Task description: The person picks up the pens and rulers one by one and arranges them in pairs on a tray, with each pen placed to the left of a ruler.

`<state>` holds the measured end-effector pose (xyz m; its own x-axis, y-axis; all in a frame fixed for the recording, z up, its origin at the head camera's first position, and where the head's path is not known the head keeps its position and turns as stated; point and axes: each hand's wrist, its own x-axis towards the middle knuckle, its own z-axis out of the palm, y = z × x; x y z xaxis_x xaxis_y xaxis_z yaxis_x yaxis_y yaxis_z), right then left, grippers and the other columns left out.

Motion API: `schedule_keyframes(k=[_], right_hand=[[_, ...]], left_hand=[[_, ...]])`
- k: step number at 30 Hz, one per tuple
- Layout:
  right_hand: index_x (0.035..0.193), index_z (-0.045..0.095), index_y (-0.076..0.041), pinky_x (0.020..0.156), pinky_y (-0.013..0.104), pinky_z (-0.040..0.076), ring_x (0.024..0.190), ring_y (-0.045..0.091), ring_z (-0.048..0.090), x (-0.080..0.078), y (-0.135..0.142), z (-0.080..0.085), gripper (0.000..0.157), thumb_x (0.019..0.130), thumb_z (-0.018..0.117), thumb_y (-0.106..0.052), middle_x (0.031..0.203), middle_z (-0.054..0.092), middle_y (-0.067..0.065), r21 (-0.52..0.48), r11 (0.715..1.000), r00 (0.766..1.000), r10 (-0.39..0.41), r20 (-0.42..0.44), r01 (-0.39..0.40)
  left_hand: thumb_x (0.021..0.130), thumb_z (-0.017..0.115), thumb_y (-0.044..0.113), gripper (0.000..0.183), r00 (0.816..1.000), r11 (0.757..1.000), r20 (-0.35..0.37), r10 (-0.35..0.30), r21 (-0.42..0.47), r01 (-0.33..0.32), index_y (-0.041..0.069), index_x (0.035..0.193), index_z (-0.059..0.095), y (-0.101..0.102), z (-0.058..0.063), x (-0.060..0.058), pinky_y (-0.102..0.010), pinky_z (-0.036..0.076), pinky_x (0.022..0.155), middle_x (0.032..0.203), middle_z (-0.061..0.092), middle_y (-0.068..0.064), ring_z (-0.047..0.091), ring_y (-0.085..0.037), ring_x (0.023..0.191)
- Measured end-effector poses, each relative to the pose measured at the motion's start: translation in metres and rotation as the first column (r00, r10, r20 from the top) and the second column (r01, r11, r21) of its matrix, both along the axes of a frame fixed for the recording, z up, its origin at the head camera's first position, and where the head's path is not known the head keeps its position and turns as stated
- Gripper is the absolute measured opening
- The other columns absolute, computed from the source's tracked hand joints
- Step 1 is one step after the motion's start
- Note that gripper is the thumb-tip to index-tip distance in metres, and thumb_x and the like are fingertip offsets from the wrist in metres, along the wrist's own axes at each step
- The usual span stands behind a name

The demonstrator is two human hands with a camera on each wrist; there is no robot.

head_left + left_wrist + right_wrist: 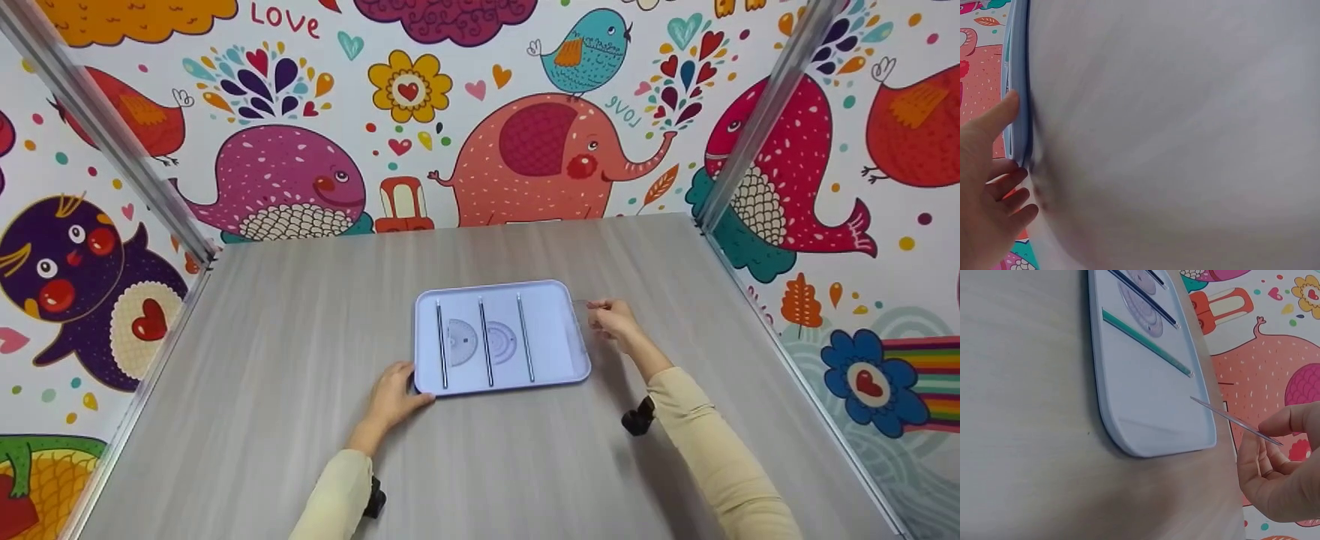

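Observation:
A pale blue tray [555, 330] lies on the table. Three pencils cross it, two dark and one green [1145, 343]. One clear protractor [461, 343] lies between the left and middle pencils, another [501, 343] between the middle and right ones. My left hand [391, 396] holds the tray's near left corner, thumb along the near side and fingers at the left side. Just past the tray's right edge, my right hand [616, 321] pinches a thin clear plastic piece [1235, 420] between thumb and fingers. That piece appears edge-on, tilted over the tray's rim, so its outline cannot be told.
The grey wood-grain table [300, 315] extends around the tray. Printed cartoon walls [292, 180] with metal corner posts [761, 120] enclose it at the back and both sides. A black wrist device [639, 417] sits by the right sleeve.

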<state>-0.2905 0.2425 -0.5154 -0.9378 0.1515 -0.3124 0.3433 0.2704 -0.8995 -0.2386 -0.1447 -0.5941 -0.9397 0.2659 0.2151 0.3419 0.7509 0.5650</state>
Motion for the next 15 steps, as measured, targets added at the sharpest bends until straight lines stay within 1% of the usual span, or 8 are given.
schedule_keyframes(k=[1, 3, 6, 8, 12, 15], right_hand=[[0.117, 0.049, 0.009, 0.057, 0.027, 0.048, 0.06, 0.009, 0.048, 0.0, -0.002, 0.0, 0.041, 0.076, 0.044, 0.001, 0.074, 0.05, 0.002, 0.001, 1.0, 1.0, 0.004, -0.004, -0.004], [0.117, 0.049, 0.009, 0.06, 0.029, 0.05, 0.063, 0.009, 0.048, 0.0, -0.005, 0.001, 0.041, 0.077, 0.045, 0.0, 0.077, 0.05, 0.002, 0.002, 1.0, 1.0, 0.015, -0.006, -0.015], [0.116, 0.051, 0.007, 0.064, 0.031, 0.051, 0.066, 0.01, 0.05, 0.0, -0.01, 0.001, 0.039, 0.078, 0.046, 0.0, 0.082, 0.051, 0.003, -0.006, 1.0, 1.0, 0.012, 0.0, -0.012], [0.117, 0.05, 0.007, 0.062, 0.029, 0.051, 0.067, 0.01, 0.05, 0.0, -0.013, 0.0, 0.04, 0.078, 0.045, 0.0, 0.082, 0.051, 0.004, -0.021, 1.0, 1.0, 0.019, 0.005, -0.019], [0.115, 0.05, 0.007, 0.054, 0.022, 0.048, 0.063, 0.01, 0.049, 0.0, -0.019, -0.005, 0.04, 0.076, 0.046, 0.002, 0.077, 0.051, 0.003, -0.066, 0.998, 1.0, 0.008, 0.016, -0.007], [0.113, 0.051, 0.006, 0.053, 0.021, 0.047, 0.063, 0.01, 0.048, -0.002, -0.022, -0.01, 0.039, 0.074, 0.047, 0.003, 0.08, 0.051, 0.004, -0.1, 0.995, 1.0, 0.008, 0.009, -0.007]], left_hand=[[0.064, 0.079, 0.025, 0.062, 1.0, 1.0, -0.001, 0.002, -0.001, -0.002, -0.013, 0.108, 0.057, 0.0, 0.0, 0.0, -0.047, 0.042, 0.092, 0.108, 0.057, -0.026, 0.053, -0.039, 0.103], [0.064, 0.079, 0.024, 0.063, 1.0, 1.0, -0.001, 0.002, -0.001, -0.002, -0.014, 0.108, 0.057, 0.0, -0.001, 0.0, -0.048, 0.042, 0.092, 0.108, 0.057, -0.026, 0.052, -0.04, 0.104], [0.065, 0.079, 0.025, 0.063, 1.0, 1.0, 0.002, 0.002, 0.001, -0.002, -0.014, 0.109, 0.056, 0.0, 0.0, 0.001, -0.048, 0.041, 0.092, 0.109, 0.057, -0.027, 0.052, -0.041, 0.104], [0.065, 0.079, 0.025, 0.063, 1.0, 1.0, 0.003, 0.002, 0.004, -0.002, -0.014, 0.109, 0.056, 0.0, 0.0, 0.001, -0.049, 0.041, 0.092, 0.109, 0.056, -0.027, 0.052, -0.041, 0.104], [0.065, 0.079, 0.025, 0.063, 1.0, 1.0, 0.013, -0.002, 0.016, 0.002, -0.014, 0.11, 0.056, 0.0, 0.001, 0.002, -0.049, 0.041, 0.093, 0.109, 0.056, -0.027, 0.051, -0.041, 0.105], [0.065, 0.079, 0.024, 0.062, 1.0, 1.0, 0.013, -0.006, 0.023, 0.005, -0.013, 0.11, 0.056, 0.0, 0.001, 0.002, -0.048, 0.041, 0.093, 0.108, 0.057, -0.026, 0.052, -0.04, 0.104]])
